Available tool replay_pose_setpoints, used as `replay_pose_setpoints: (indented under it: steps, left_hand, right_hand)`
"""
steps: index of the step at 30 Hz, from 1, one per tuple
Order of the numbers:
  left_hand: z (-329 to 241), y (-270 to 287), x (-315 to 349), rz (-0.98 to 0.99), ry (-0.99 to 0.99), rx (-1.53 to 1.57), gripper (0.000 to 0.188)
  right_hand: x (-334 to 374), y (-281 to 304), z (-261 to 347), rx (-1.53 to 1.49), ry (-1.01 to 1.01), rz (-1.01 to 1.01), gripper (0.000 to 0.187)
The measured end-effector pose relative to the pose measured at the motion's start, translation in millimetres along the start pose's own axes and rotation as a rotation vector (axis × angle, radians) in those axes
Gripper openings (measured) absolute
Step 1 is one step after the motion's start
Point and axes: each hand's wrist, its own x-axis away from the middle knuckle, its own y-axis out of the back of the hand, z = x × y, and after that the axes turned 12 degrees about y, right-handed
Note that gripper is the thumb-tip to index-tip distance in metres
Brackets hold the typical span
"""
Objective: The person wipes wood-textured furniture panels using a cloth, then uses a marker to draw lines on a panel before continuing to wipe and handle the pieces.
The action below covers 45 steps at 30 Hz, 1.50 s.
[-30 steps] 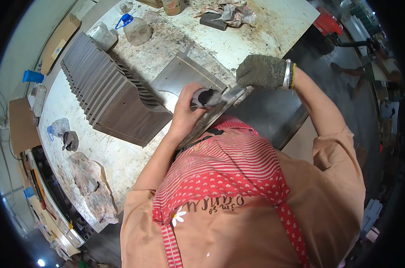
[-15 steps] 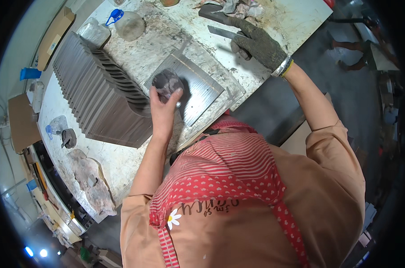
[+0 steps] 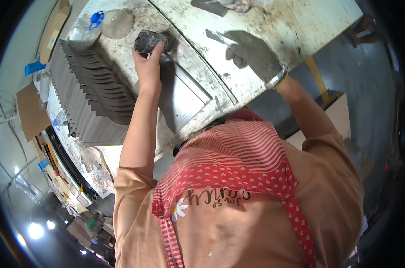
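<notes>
My bare left hand is closed around a dark, crumpled wad, perhaps a rag, at the far edge of a flat metal plate. A shadow falls across that plate. On my right hand is a dirty grey work glove. It grips a narrow flat metal strip above the worktable, and the glove hides the strip's near end. To the left of my left forearm stands a stack of thin grey metal plates with stepped, wavy edges.
A clear bottle with a blue cap lies behind the stack. Another dark flat bar sits at the far edge beside some rags. The white worktable is stained, and its right edge drops to a grey floor.
My left hand has moved the dark wad away from me, from the plate's middle to its far edge. My right hand still grips the metal strip. The whole view has shifted slightly.
</notes>
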Motion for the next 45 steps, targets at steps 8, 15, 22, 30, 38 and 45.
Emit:
replay_pose_setpoints:
  steps: [8, 15, 22, 30, 38, 45]
  left_hand:
    - [-11.4, -13.7, -77.0, -0.117, -0.119, -0.077, 0.053]
    - [13.2, 3.0, -115.1, -0.129, -0.157, -0.276, 0.071]
    - [2.6, 3.6, -67.5, -0.366, -0.207, -0.229, 0.074]
    - [-87.8, 42.4, -140.7, -0.748, -0.536, -0.624, 0.060]
    - [-99.9, 76.9, -179.6, -0.375, -0.283, -1.009, 0.044]
    - [-181.6, 62.3, -127.9, -0.221, -0.479, -0.861, 0.043]
  right_hand:
    - [-22.5, 8.5, 9.9, -0.118, -0.087, 0.018, 0.027]
    - [-90.1, -9.6, 27.7, -0.044, -0.014, 0.099, 0.022]
    - [-184.4, -7.3, 39.0, 0.105, 0.004, 0.091, 0.023]
    - [-224.9, -25.2, -19.9, 1.158, 0.484, 0.193, 0.027]
    - [-226.2, -11.8, -32.2, 1.102, 0.475, 0.225, 0.029]
    - [-236.2, -22.7, -49.5, 1.040, 0.738, 0.233, 0.027]
